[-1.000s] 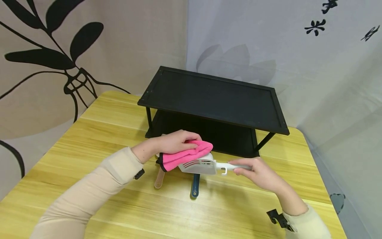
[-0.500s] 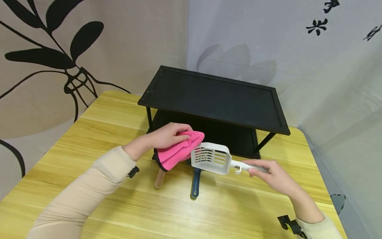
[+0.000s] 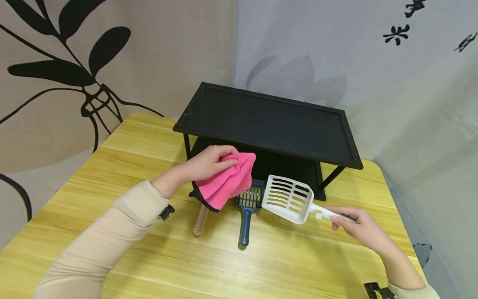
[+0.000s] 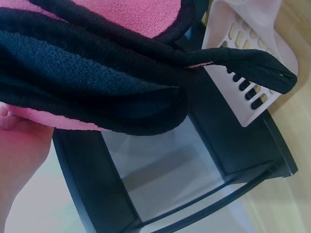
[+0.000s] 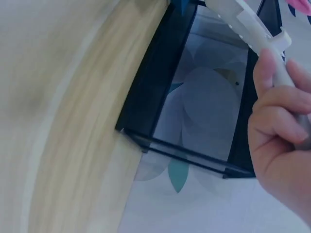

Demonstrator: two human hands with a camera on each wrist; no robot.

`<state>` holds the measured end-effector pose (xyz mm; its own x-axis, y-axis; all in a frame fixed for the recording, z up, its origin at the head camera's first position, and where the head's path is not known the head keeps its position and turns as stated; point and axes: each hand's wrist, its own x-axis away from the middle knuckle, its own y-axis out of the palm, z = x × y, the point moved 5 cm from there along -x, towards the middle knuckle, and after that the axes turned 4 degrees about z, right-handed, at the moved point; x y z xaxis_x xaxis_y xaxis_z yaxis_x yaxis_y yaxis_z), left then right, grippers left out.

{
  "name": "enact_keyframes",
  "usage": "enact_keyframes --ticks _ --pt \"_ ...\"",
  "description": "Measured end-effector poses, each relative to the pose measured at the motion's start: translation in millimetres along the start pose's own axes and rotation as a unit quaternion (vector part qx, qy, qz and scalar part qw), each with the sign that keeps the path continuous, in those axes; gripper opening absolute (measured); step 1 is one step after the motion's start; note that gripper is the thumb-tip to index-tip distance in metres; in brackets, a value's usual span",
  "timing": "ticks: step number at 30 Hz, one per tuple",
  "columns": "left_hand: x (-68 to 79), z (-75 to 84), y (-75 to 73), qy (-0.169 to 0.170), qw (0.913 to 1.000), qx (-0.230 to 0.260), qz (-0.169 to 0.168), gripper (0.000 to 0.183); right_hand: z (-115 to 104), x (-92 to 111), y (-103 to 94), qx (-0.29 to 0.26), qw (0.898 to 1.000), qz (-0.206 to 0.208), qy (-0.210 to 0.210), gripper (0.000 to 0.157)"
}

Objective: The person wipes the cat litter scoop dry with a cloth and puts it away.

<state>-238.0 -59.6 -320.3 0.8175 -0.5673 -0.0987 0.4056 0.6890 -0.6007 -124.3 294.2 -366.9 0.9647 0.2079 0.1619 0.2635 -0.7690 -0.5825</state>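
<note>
My right hand (image 3: 360, 226) grips the handle of a white slotted litter scoop (image 3: 287, 197), whose pan is held up over the table in front of the rack. In the head view my left hand (image 3: 207, 166) holds a bunched pink cloth (image 3: 229, 178) with dark edging, apart from the white scoop. A blue litter scoop (image 3: 245, 224) lies on the table, its pan partly behind the cloth. Beside it shows the handle of a pale pink litter scoop (image 3: 200, 222); its slotted pan (image 4: 245, 87) appears in the left wrist view beyond the cloth's dark loop.
A black two-tier rack (image 3: 269, 122) stands at the back of the wooden table (image 3: 179, 265). The scoops lie along its front edge. Printed fabric (image 3: 179, 50) hangs behind the table.
My right hand has moved right with the white scoop, drawing it out from under the cloth and turning its pan. My left hand has shifted up and left with the cloth, uncovering the blue scoop.
</note>
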Motion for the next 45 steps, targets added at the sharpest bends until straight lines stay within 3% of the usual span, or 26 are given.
enact_keyframes --ticks 5,12,23,31,37,45 --pt "0.2 1.4 -2.1 0.003 1.0 -0.002 0.006 0.016 8.9 3.8 -3.2 -0.026 1.0 -0.01 0.012 0.038" --pt "4.2 -4.5 -10.2 -0.003 0.9997 -0.01 0.021 0.019 11.2 7.6 -11.3 -0.057 0.998 -0.015 -0.005 0.025" --pt "22.7 -25.3 -37.8 -0.035 0.9972 -0.021 0.062 0.018 -1.3 4.1 -26.9 -0.116 0.99 -0.013 -0.077 0.039" --pt "40.2 -42.3 -59.4 -0.054 0.9943 -0.025 0.088 0.019 -11.2 1.1 -37.0 -0.202 0.973 -0.029 -0.107 0.044" --pt "56.4 -52.1 -74.0 -0.07 0.9909 -0.03 0.111 0.017 -20.1 -5.5 -42.8 -0.296 0.946 -0.042 -0.128 0.045" --pt "79.2 -67.8 -92.8 -0.101 0.9846 -0.064 0.128 0.022 -28.2 -15.0 -48.4 -0.36 0.927 -0.02 -0.103 0.039"
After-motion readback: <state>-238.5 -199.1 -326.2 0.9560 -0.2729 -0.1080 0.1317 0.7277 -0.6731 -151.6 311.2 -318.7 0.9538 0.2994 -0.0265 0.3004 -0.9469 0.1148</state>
